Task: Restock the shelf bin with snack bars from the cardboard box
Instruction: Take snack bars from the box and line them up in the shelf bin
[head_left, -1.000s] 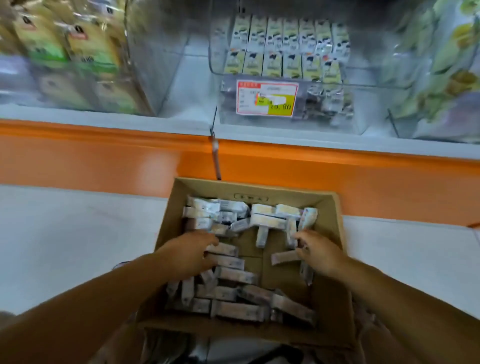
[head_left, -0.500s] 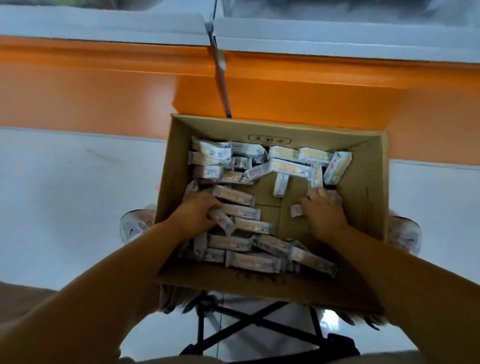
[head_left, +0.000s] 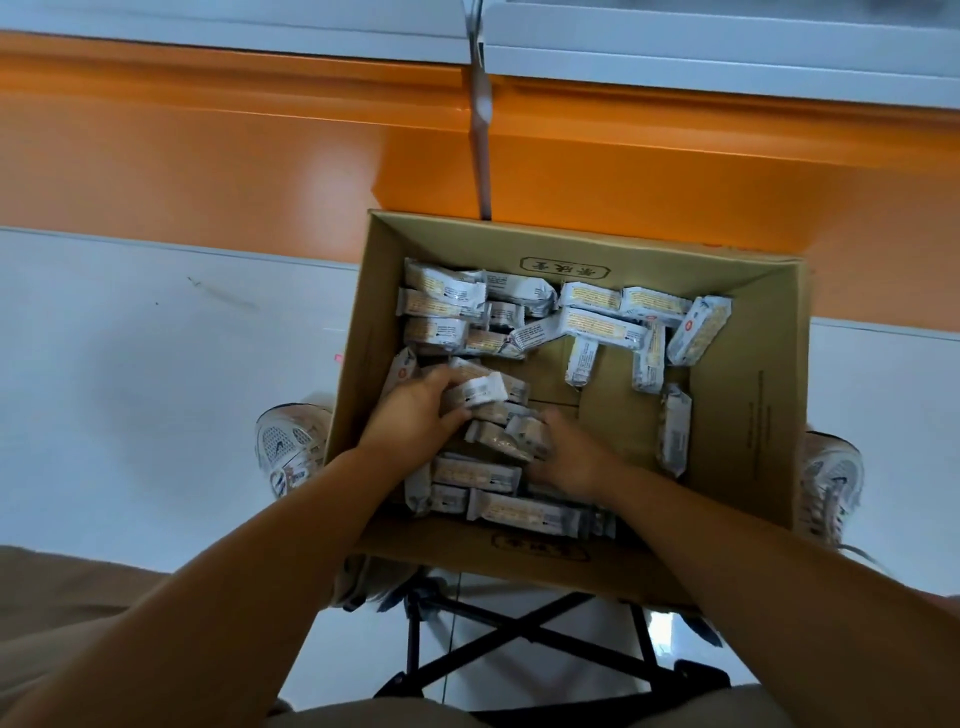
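An open cardboard box (head_left: 748, 415) sits below me, holding several white-wrapped snack bars (head_left: 597, 322) scattered over its floor. My left hand (head_left: 415, 415) is inside the box at the left and grips a bunch of bars (head_left: 480, 387). My right hand (head_left: 566, 457) is beside it in the middle, fingers curled round more bars (head_left: 498, 436) in the pile. The shelf bin is out of view.
The box rests on a black folding stand (head_left: 498, 644). An orange shelf base (head_left: 208, 156) and a white shelf edge (head_left: 675, 67) run across the top. My two shoes (head_left: 291, 441) show on the white floor (head_left: 130, 389) beside the box.
The view has dropped from the shelf bin down to the box. My right hand moved left toward the middle pile. My left hand has gathered bars.
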